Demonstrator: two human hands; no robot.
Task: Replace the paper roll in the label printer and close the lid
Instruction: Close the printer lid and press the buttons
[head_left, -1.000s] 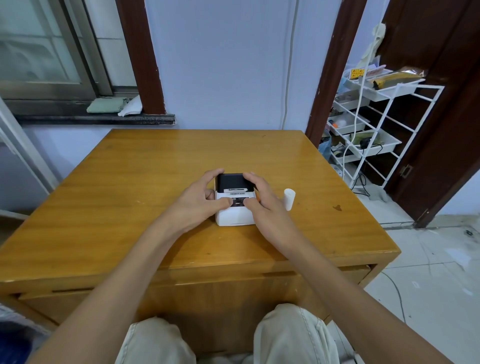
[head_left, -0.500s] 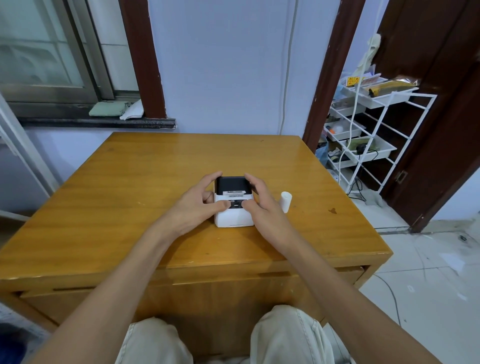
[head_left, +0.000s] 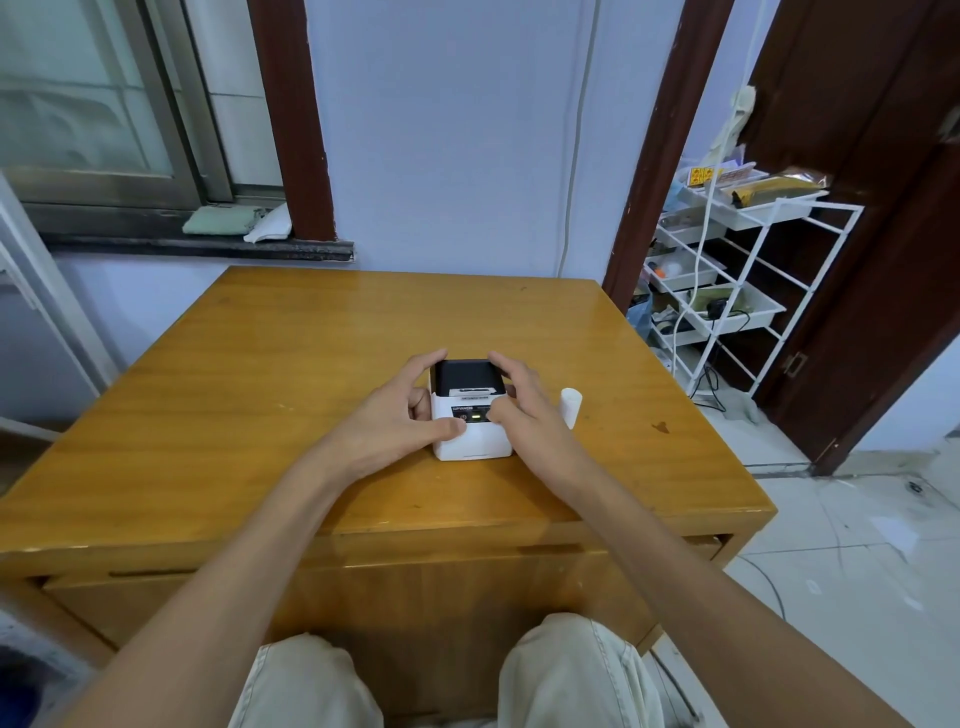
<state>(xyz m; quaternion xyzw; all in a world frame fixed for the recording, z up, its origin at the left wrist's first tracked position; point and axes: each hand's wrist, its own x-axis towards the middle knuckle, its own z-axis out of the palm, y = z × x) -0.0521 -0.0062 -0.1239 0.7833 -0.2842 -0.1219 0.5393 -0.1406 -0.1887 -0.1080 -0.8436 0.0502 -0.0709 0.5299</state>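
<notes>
A small white label printer (head_left: 475, 439) with a black lid (head_left: 466, 375) stands on the wooden table (head_left: 260, 395); the lid lies flat on top. My left hand (head_left: 395, 410) holds the printer's left side, forefinger at the back corner, thumb on the front panel. My right hand (head_left: 524, 410) holds its right side, forefinger at the back right corner, thumb beside a lit green light. A white paper roll (head_left: 570, 407) stands upright on the table just right of my right hand, partly hidden by it.
A white wire rack (head_left: 748, 270) with trays of odds and ends stands to the right of the table, by a dark wooden door. A window sill with folded cloths (head_left: 228, 221) runs behind the table at left. My knees are under the front edge.
Both thumbs have slid down from the lid's front edge onto the printer's front panel. The view has shifted slightly; the printer and roll stay in place.
</notes>
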